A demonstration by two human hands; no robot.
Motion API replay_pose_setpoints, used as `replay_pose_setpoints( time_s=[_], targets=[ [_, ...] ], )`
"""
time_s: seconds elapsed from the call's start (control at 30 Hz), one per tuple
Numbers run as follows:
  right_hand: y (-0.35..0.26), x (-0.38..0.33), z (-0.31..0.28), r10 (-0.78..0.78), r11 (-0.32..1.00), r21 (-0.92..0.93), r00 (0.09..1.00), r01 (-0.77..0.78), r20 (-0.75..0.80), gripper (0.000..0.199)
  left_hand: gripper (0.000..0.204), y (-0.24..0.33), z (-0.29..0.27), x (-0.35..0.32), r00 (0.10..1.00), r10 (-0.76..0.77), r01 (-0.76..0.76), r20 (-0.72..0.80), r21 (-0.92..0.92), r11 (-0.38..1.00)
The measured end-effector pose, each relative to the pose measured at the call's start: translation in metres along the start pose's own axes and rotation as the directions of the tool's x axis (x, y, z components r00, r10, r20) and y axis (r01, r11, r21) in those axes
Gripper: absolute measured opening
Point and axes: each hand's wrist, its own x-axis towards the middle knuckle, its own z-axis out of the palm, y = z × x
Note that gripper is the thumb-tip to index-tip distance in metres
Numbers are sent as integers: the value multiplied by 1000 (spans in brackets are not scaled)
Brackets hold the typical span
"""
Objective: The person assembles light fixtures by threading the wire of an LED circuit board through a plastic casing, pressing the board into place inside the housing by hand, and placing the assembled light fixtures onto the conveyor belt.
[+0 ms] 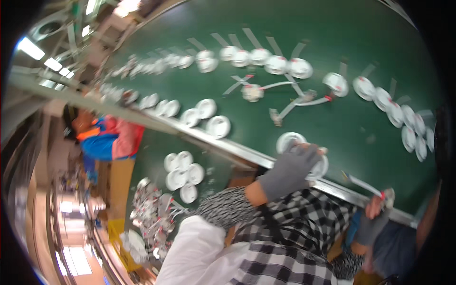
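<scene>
My left hand (293, 167), in a grey fingerless glove, reaches over the near edge of the green work surface. Its bent fingers grip a white round plastic cover (323, 167), partly hidden beneath them. A second white round cover (288, 139) lies just beyond that hand. At the right, my right hand (373, 217), also gloved, is closed on a small white part (388, 198) near the metal edge. A pale strip with a red end (363, 184) extends leftward from this part. Motion blur hides finer detail.
Rows of white round pieces with pale strips (300, 69) cross the green conveyor (332, 28). Loose strip assemblies (252, 92) lie mid-surface. A metal rail (237, 151) borders it. At left are stacked covers (176, 179), a heap of parts (152, 213) and another person (114, 140).
</scene>
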Motion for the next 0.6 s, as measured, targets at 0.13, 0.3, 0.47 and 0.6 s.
replay_pose_setpoints(
  time_s=[0.13, 0.3, 0.47, 0.6],
  targets=[
    [67, -2, 51, -450, 816, -348, 885, 462, 120, 23, 85, 32, -21, -9, 1000, -31, 30, -2, -234, 972],
    [85, -29, 81, -238, 803, -354, 803, 479, 547, 19, 80, 63, 4, -14, 951, -301, 296, 65, -464, 835],
    [88, -35, 81, -319, 627, -544, 821, 558, 474, 20, 82, 81, 16, -21, 901, -348, 425, 259, -683, 593],
    [78, -12, 63, 112, 988, -150, 876, -46, 470, 16, 80, 73, 17, -22, 873, -129, 487, 471, -821, 297]
  ],
)
